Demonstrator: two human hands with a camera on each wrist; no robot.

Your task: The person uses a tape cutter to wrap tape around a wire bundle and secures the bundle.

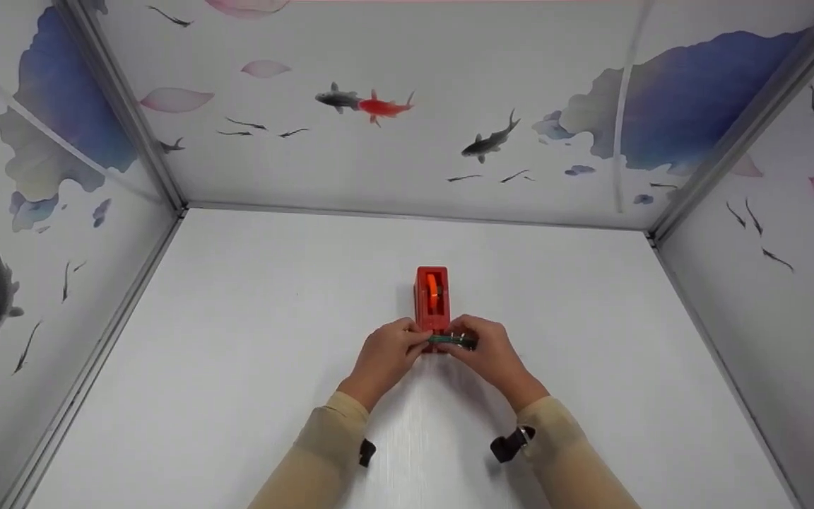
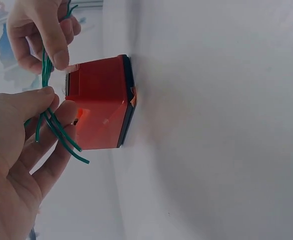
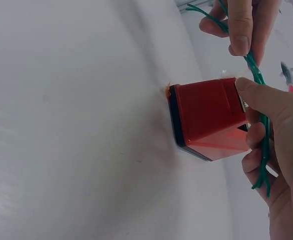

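Note:
A red tape dispenser (image 1: 432, 297) with an orange core stands on the white table, its toothed end toward the person. Just over that end, both hands hold a thin bundle of green wires (image 3: 264, 135) with loose, splayed ends. My left hand (image 1: 386, 353) pinches one part of the bundle between thumb and fingers. On the other side my right hand (image 1: 488, 350) grips it, thumb and curled fingers around the strands. A clear shiny scrap (image 3: 229, 73), maybe tape, shows beside the right thumb tip; where it is stuck I cannot tell.
The white table (image 1: 273, 297) spreads around the dispenser. Upright panels printed with fish and petals enclose it at the back (image 1: 407, 162), left (image 1: 46, 268) and right (image 1: 788, 233), with grey metal strips along the edges.

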